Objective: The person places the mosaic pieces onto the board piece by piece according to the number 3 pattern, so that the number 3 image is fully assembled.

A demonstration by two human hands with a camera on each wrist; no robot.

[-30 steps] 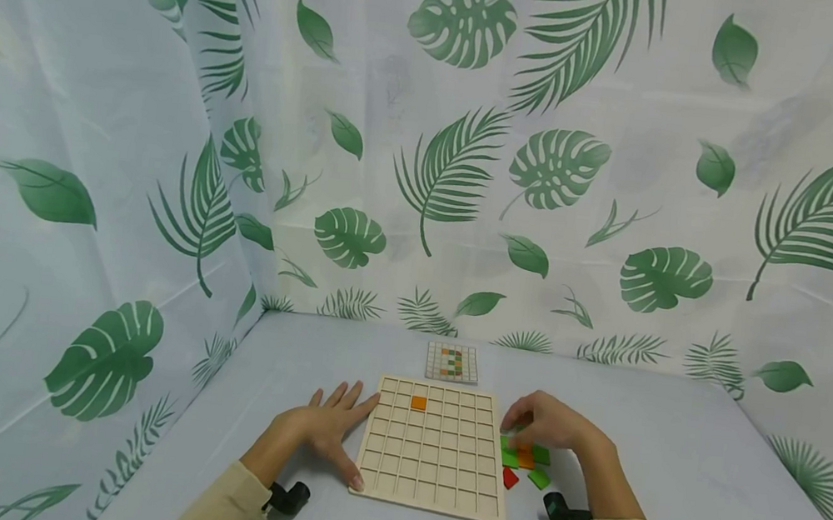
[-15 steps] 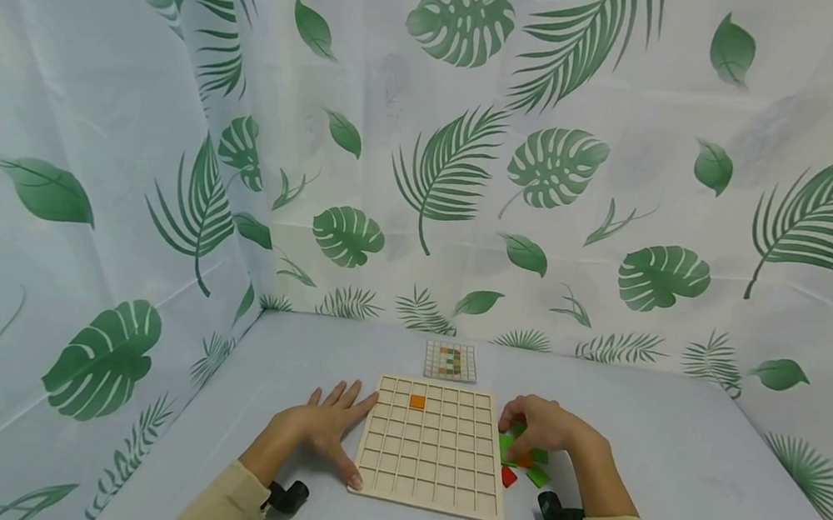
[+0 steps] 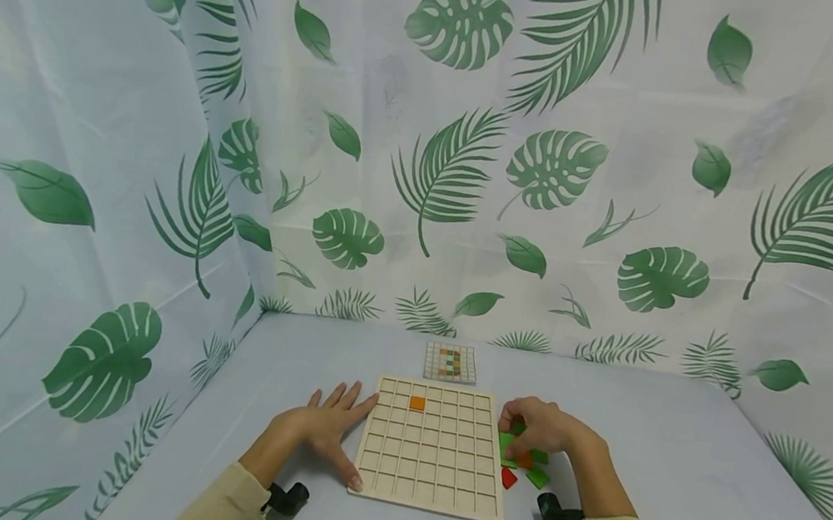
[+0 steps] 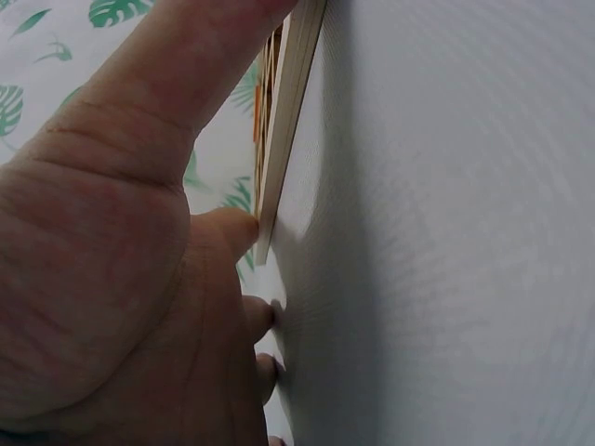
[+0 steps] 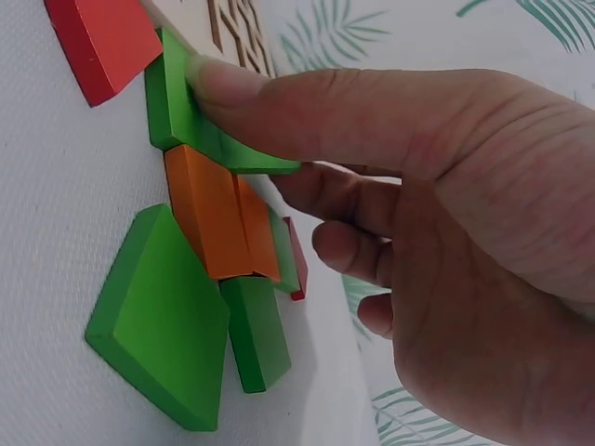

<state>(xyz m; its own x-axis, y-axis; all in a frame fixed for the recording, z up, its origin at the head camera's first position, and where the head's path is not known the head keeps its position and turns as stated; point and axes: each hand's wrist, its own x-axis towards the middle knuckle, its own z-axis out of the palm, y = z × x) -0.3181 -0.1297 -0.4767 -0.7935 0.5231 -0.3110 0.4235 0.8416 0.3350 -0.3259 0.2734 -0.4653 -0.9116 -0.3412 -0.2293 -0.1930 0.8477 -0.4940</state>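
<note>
My left hand [image 3: 321, 427] rests spread along the left side of a wooden grid board [image 3: 431, 456], the thumb at its near left corner. One orange square tile [image 3: 418, 403] sits in a cell near the board's far edge. Beside the right edge, my right hand [image 3: 547, 427] reaches into a loose group of tiles. In the right wrist view its thumb and index finger pinch a green tile [image 5: 256, 158]; part of it is hidden by the thumb. Orange tiles [image 5: 206, 216], a green tile [image 5: 163, 321] and a red piece [image 5: 104, 46] lie around it.
Behind the board lies a small card [image 3: 451, 363] printed with a coloured grid pattern. A pale cloth covers the table [image 3: 639, 449]. Leaf-printed curtains [image 3: 455, 172] close off the back and left. Both wrists wear small black cameras [image 3: 559, 512].
My right hand has shifted slightly left and its fingers have come down onto the green tile. The left hand stays in place on the board.
</note>
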